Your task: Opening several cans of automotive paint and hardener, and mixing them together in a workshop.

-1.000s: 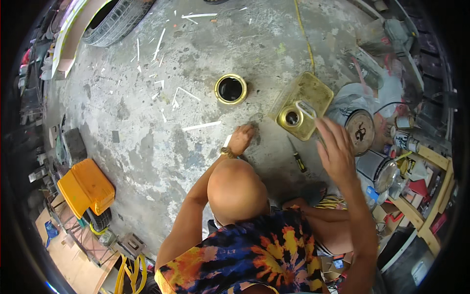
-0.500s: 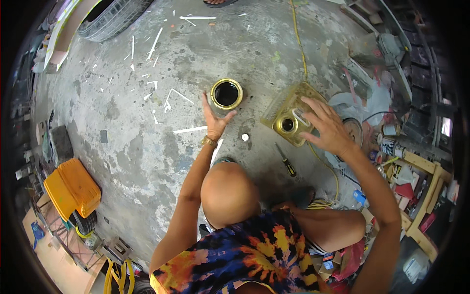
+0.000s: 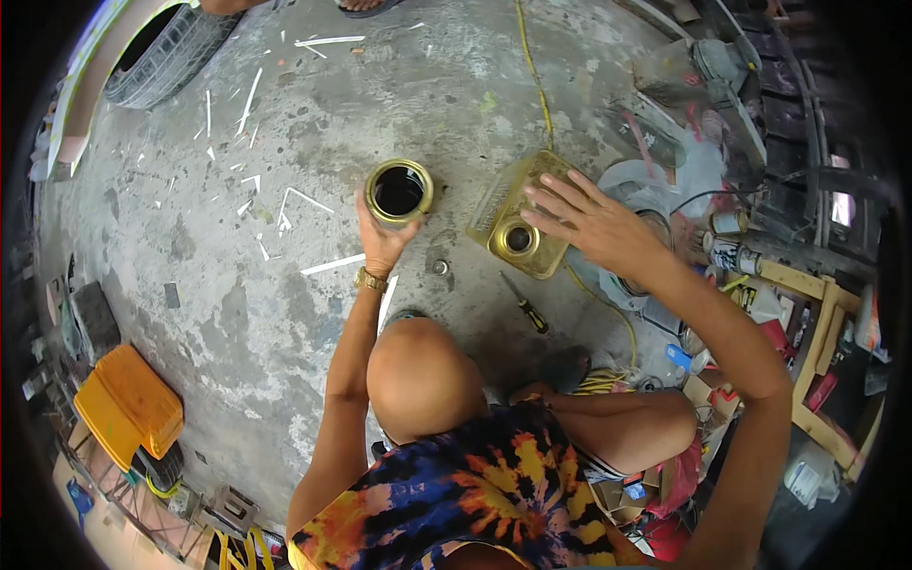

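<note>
Dark liquid shows inside a round open can with a gold-coloured rim. My left hand is wrapped round its near left side, thumb toward me and fingers along the left. To the right stands a yellowish rectangular tin with a round, open, gold-ringed mouth. Over the tin's right part, my right hand is stretched out with fingers spread; whether they touch it I cannot tell. A small round cap lies on the floor between can and tin, nearer to me.
A screwdriver lies below the tin. White strips are scattered over the stained concrete floor. A yellow cord runs past the tin. Clutter and a wooden frame crowd the right; an orange container and a tyre are leftward.
My left hand has closed round the can. My right fingers have spread and reach farther over the tin, hiding the pale loop seen there before. The whole view has shifted.
</note>
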The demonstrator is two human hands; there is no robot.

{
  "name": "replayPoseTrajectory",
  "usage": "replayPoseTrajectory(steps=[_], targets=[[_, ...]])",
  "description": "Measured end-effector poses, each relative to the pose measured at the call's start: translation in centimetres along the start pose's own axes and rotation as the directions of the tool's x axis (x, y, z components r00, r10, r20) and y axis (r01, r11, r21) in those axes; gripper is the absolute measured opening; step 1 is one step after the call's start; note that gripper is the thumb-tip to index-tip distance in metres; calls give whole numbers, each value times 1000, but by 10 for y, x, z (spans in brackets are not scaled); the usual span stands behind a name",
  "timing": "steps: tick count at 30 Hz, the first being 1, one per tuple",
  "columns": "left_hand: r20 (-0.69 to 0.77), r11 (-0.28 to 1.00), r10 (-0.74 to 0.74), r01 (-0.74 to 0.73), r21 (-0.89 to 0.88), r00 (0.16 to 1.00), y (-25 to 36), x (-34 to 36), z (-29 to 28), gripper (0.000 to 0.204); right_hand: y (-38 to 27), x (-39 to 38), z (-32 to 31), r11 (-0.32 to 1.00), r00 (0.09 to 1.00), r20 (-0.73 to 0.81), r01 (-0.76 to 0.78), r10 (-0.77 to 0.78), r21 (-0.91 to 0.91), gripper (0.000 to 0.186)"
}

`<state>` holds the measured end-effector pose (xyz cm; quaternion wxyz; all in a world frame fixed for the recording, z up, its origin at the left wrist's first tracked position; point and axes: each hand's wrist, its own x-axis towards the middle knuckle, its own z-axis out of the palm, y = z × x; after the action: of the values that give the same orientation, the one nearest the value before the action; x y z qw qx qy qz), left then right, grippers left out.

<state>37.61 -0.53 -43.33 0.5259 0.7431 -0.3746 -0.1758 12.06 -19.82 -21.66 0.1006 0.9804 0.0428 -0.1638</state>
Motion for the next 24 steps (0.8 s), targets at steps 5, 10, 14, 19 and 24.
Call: replayPoseTrajectory(steps=[5,10,14,19,24], targets=[[63,983,180,-177,-46,982,28,-17,-24,105,23,51,11,982,981,-73,185,-182,39,80],[127,960,247,-260,106,961,43,-22,-49,107,34,70,1,933,941,131,278,-312,228,94],[180,913,346,-374,161,921,41,-13,-60,108,33,84,-10,935,947,121,262,-297,238,102],[209,915,331,-367,167,920,32,1,-69,109,23,104,-17,916,963,43,240,-267,322,102],[261,913,323,-372,167,910,21,12,-75,109,17,130,-27,912,963,59,229,-263,340,99]])
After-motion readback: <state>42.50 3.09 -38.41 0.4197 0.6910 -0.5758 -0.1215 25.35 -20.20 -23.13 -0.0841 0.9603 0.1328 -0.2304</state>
